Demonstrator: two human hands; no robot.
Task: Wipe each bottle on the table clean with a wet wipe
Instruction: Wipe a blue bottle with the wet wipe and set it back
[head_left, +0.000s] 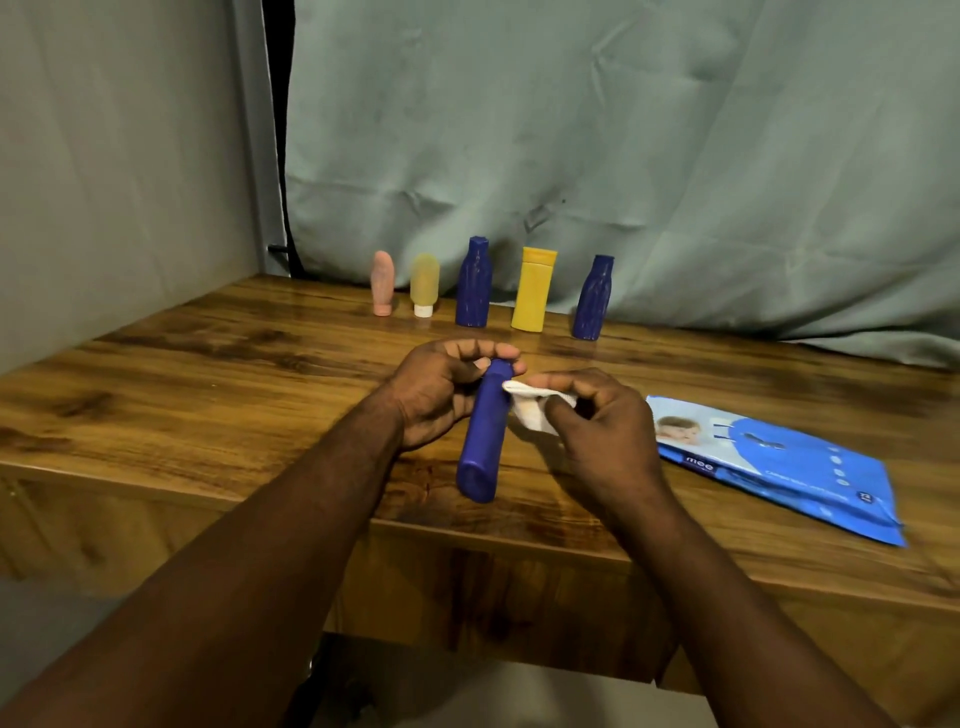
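Observation:
My left hand (441, 389) grips the top end of a blue bottle (483, 441), which tilts with its flat base toward me above the table. My right hand (597, 421) pinches a white wet wipe (535, 410) against the bottle's right side, near its upper part. Several other bottles stand in a row at the back of the table: a pink tube (382, 283), a yellowish tube on a white cap (424, 285), a dark blue bottle (474, 283), a yellow bottle (533, 289) and another dark blue bottle (594, 297).
A blue pack of wet wipes (779, 462) lies flat on the wooden table (208, 374) to the right of my hands. A grey-green cloth (623, 156) hangs behind the bottles and a pale wall closes the left side.

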